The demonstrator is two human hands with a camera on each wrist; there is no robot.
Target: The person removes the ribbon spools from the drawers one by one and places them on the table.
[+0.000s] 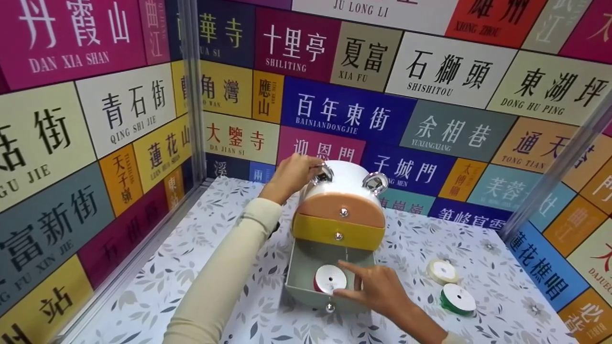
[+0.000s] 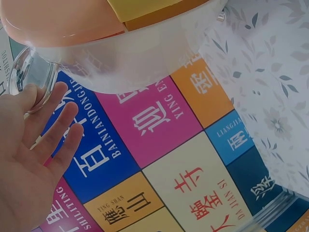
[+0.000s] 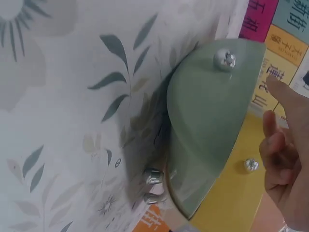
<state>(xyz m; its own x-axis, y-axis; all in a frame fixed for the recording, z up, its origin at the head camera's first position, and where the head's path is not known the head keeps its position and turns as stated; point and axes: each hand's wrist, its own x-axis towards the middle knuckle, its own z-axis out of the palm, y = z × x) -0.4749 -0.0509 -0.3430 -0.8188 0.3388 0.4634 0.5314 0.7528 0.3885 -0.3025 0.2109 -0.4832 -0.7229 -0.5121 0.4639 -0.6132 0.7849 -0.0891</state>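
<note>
A small rounded drawer cabinet (image 1: 346, 184) has a white top, an orange drawer (image 1: 318, 206), a yellow drawer (image 1: 315, 230) and a pulled-out green drawer (image 1: 299, 267). At its top left, my left hand (image 1: 292, 176) pinches the silver ring-shaped ear (image 2: 47, 89) between thumb and fingers, the other fingers spread. Inside the green drawer lies a ribbon spool (image 1: 331, 278) with a white face and red ribbon. My right hand (image 1: 380, 289) is over the drawer's right side, thumb and forefinger apart beside the spool, the other fingers loosely bent, holding nothing.
To the right on the leaf-patterned tabletop (image 1: 497, 286) lie a cream ribbon spool (image 1: 442, 271) and a green ribbon spool (image 1: 458, 298). Panels with colourful place-name signs (image 1: 349, 112) stand behind and on both sides. The second silver ear (image 1: 375, 182) tops the cabinet's right.
</note>
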